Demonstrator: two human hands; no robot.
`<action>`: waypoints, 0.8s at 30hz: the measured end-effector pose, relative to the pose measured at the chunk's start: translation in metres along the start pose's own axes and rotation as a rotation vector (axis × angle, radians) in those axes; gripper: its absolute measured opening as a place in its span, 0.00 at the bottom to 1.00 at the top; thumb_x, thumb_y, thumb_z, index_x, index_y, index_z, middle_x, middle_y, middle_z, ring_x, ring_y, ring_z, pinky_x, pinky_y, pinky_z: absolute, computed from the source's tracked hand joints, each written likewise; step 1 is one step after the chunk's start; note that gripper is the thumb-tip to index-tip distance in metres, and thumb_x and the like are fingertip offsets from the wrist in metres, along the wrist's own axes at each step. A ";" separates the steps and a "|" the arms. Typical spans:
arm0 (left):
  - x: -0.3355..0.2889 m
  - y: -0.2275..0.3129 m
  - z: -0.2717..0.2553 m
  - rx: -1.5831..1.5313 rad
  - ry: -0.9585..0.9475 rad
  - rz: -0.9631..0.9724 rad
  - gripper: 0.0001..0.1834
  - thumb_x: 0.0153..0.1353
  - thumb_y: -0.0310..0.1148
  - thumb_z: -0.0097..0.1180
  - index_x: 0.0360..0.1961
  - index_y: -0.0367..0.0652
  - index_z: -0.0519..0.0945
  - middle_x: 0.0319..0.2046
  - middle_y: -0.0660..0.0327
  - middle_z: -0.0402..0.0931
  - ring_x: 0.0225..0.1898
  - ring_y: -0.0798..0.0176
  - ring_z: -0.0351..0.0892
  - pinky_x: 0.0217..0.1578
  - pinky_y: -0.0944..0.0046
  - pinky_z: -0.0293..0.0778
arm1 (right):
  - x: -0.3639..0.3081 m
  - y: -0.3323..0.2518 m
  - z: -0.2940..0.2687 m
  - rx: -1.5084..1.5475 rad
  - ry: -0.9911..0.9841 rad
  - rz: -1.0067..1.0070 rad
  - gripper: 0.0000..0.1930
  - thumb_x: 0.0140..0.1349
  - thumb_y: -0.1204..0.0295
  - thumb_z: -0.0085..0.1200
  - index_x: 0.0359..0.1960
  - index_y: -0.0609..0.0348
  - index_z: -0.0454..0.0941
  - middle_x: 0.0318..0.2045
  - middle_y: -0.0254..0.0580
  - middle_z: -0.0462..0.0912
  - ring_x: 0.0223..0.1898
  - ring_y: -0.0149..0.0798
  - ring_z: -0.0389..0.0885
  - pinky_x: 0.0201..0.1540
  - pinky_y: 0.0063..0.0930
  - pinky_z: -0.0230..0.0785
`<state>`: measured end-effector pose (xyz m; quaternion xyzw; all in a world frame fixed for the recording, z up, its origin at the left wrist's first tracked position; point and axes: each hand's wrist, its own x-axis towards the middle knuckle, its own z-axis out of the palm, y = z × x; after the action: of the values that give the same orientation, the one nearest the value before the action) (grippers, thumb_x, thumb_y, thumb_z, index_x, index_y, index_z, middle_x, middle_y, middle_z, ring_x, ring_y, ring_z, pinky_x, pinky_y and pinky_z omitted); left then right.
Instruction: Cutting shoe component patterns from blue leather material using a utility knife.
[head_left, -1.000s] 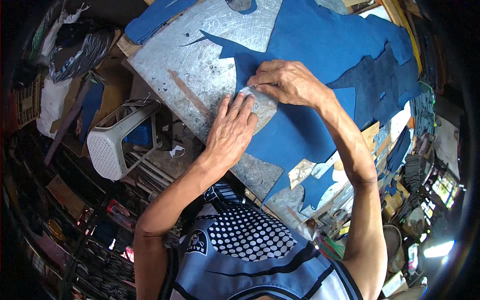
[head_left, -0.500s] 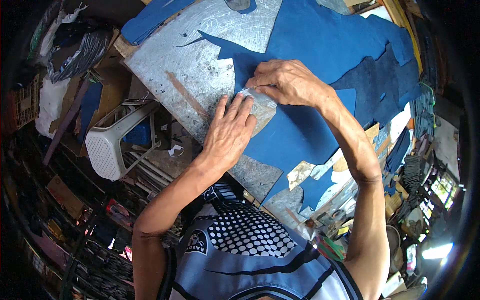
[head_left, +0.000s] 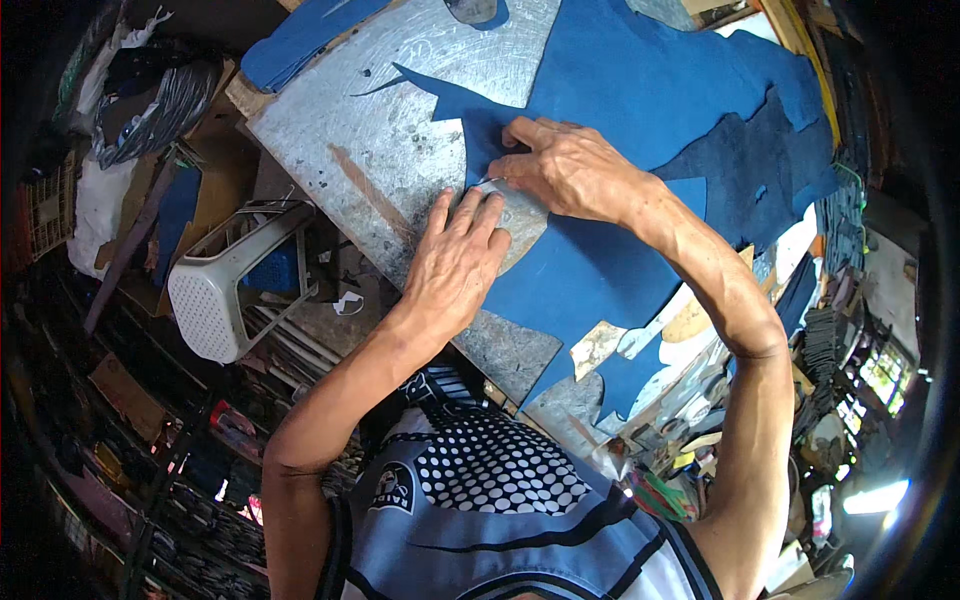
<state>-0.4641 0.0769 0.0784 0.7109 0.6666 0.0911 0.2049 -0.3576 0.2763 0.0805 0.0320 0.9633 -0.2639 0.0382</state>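
Note:
My left hand point(head_left: 460, 258) lies flat with its fingers stretched out. Its fingertips press on the edge of a thin greyish, curved sheet piece point(head_left: 523, 218), which rests against the blue leather point(head_left: 590, 275). Just right of those fingertips, my right hand point(head_left: 578, 172) is closed over the leather, thumb and index pinched together. A small pale sliver shows by the pinch; the fingers hide most of whatever is held. Behind the right hand spreads the larger part of the blue leather, with a narrow pointed strip reaching left.
The scratched metal work surface point(head_left: 330, 110) lies under the leather. More blue sheets point(head_left: 300, 45) are stacked at its far left corner, a darker blue piece point(head_left: 735, 175) at the right. Irregular offcuts point(head_left: 598, 348) lie near my right arm. A white plastic stool point(head_left: 210, 300) stands left.
My right hand has shifted slightly left and down, its fingers more curled, and its elbow has swung outward to the right. My left hand stays nearly where it was.

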 end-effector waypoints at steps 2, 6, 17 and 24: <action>0.000 -0.003 0.001 0.006 -0.030 -0.016 0.16 0.56 0.35 0.66 0.43 0.39 0.79 0.63 0.49 0.67 0.68 0.47 0.62 0.69 0.40 0.53 | 0.000 -0.003 0.000 -0.045 -0.024 0.016 0.12 0.64 0.68 0.57 0.47 0.52 0.86 0.50 0.49 0.79 0.50 0.49 0.81 0.51 0.40 0.76; -0.001 -0.004 -0.002 -0.052 -0.035 -0.027 0.16 0.55 0.35 0.67 0.43 0.40 0.79 0.63 0.50 0.67 0.68 0.48 0.62 0.68 0.41 0.55 | 0.000 -0.006 -0.001 -0.029 -0.047 0.065 0.12 0.63 0.68 0.57 0.47 0.52 0.85 0.52 0.48 0.79 0.51 0.49 0.81 0.52 0.40 0.76; 0.000 -0.004 -0.003 -0.063 -0.020 -0.039 0.16 0.55 0.36 0.67 0.42 0.40 0.81 0.63 0.51 0.67 0.68 0.50 0.62 0.64 0.45 0.59 | 0.000 -0.005 -0.005 -0.189 -0.019 0.026 0.14 0.59 0.70 0.57 0.47 0.46 0.87 0.49 0.36 0.82 0.50 0.41 0.80 0.52 0.40 0.75; 0.001 -0.003 -0.005 -0.053 -0.036 -0.032 0.16 0.55 0.36 0.67 0.42 0.39 0.80 0.63 0.50 0.67 0.68 0.49 0.63 0.64 0.45 0.59 | 0.009 0.000 -0.010 -0.228 -0.037 -0.024 0.13 0.57 0.72 0.59 0.44 0.46 0.87 0.41 0.31 0.84 0.47 0.39 0.79 0.51 0.38 0.74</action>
<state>-0.4691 0.0786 0.0815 0.6960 0.6714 0.0926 0.2371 -0.3671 0.2819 0.0881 0.0111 0.9865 -0.1535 0.0561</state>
